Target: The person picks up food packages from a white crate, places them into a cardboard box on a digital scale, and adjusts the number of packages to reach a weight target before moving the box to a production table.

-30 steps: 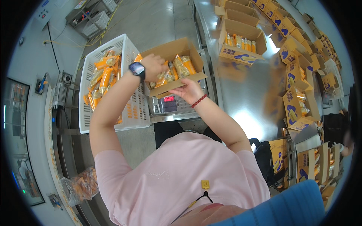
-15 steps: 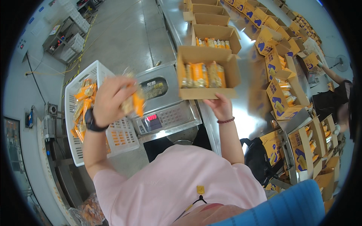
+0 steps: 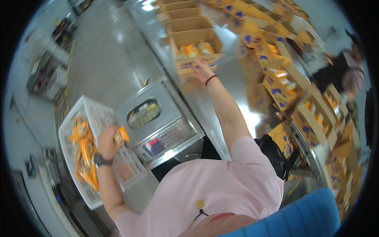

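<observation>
My left hand [image 3: 109,140], a watch at its wrist, grips an orange-and-clear wrapped packet [image 3: 121,134] over the white plastic crate [image 3: 62,140], which holds several similar packets [image 3: 84,158]. My right hand [image 3: 203,70], with a red bracelet, holds the front edge of an open cardboard box [image 3: 216,45] containing packets, on the steel table [image 3: 225,93], its fingers partly blurred. Between crate and table sits a steel scale [image 3: 171,106] with a lit red display [image 3: 152,142]; nothing rests on it except what shows inside its oval recess.
Open boxes [image 3: 182,11] line the table beyond my right hand; more filled boxes [image 3: 278,93] run down the right side. A person [image 3: 349,67] stands at far right. A black bag [image 3: 272,158] lies near my right elbow. A shelving rack [image 3: 47,75] is at back left.
The box has moved from the scale to farther up the table, with my right hand on it. My left hand has moved back over the crate with a packet. The view has shifted.
</observation>
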`<state>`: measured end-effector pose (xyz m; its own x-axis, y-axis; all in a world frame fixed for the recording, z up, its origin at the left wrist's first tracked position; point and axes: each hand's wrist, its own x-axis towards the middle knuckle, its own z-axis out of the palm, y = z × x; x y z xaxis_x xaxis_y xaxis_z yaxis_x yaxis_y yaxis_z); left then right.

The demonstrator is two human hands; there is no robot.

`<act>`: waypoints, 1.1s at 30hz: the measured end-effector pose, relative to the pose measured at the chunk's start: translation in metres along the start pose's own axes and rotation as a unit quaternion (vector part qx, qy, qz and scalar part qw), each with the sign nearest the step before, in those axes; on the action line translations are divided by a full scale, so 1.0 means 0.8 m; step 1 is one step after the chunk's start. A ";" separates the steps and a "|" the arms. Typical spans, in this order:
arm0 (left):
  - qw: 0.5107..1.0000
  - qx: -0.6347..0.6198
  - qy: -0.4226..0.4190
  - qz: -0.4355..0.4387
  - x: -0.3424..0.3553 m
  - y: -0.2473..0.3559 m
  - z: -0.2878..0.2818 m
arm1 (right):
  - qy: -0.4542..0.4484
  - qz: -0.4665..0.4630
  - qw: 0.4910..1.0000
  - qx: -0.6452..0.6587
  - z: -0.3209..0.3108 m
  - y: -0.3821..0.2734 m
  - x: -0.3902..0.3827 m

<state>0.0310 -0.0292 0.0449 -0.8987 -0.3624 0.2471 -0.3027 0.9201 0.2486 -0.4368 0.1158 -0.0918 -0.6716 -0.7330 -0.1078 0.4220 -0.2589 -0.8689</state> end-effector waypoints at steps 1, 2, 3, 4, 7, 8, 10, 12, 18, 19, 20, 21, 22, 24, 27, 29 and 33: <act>1.000 0.002 0.007 -0.008 -0.011 -0.005 0.002 | 0.002 -0.034 0.982 -0.187 -0.011 -0.012 -0.007; 1.000 0.012 0.014 -0.009 -0.019 -0.004 -0.001 | 0.022 -0.105 0.925 -0.365 -0.028 -0.032 -0.031; 0.999 -0.014 0.039 0.012 -0.021 0.006 -0.008 | 0.075 -0.167 0.829 -0.529 -0.051 -0.055 -0.057; 0.998 -0.027 0.057 0.012 -0.026 0.012 -0.014 | 0.118 -0.253 0.690 -0.668 -0.059 -0.087 -0.097; 0.995 -0.071 0.067 0.003 -0.031 0.028 -0.035 | 0.200 -0.167 0.486 -0.834 -0.039 -0.243 -0.251; 0.994 -0.070 0.083 0.010 -0.033 0.030 -0.039 | 0.281 -0.156 0.391 -0.863 -0.040 -0.269 -0.308; 0.992 -0.061 0.104 0.038 -0.026 0.036 -0.044 | 0.348 -0.046 0.235 -0.906 -0.099 -0.297 -0.399; 0.991 -0.059 0.103 0.058 -0.022 0.045 -0.048 | 0.390 0.049 0.162 -0.905 -0.193 -0.314 -0.462; 0.990 -0.002 0.118 0.081 -0.048 0.031 -0.047 | 0.362 -0.018 0.124 -0.924 -0.056 -0.393 -0.531; 0.989 -0.018 0.120 0.083 -0.048 0.031 -0.045 | 0.350 -0.067 0.110 -0.928 -0.011 -0.391 -0.536; 0.991 0.003 0.123 0.061 -0.065 0.042 -0.061 | 0.327 -0.130 0.152 -0.924 0.013 -0.377 -0.515; 0.989 -0.011 0.129 0.070 -0.059 0.041 -0.061 | 0.322 -0.170 0.164 -0.917 0.052 -0.370 -0.517; 0.987 -0.029 0.135 0.085 -0.048 0.041 -0.058 | 0.282 -0.241 0.204 -0.906 0.074 -0.360 -0.513; 0.986 -0.065 0.139 0.059 -0.044 0.034 -0.052 | 0.184 -0.384 0.281 -0.860 0.114 -0.338 -0.491; 0.977 -0.044 0.207 0.038 -0.050 0.016 -0.046 | -0.011 -0.482 0.442 -0.757 0.163 -0.269 -0.406; 0.966 -0.055 0.253 -0.009 -0.055 0.003 -0.045 | -0.136 -0.518 0.464 -0.706 0.185 -0.198 -0.347; 0.932 -0.075 0.348 -0.063 -0.062 -0.027 -0.038 | -0.270 -0.473 0.421 -0.725 0.248 -0.041 -0.290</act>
<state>0.0914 -0.0356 0.0560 -0.4194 -0.5232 0.7419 -0.2967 0.8513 0.4327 -0.1741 0.1691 0.0578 0.2802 -0.8709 0.4037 -0.9578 -0.2256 0.1781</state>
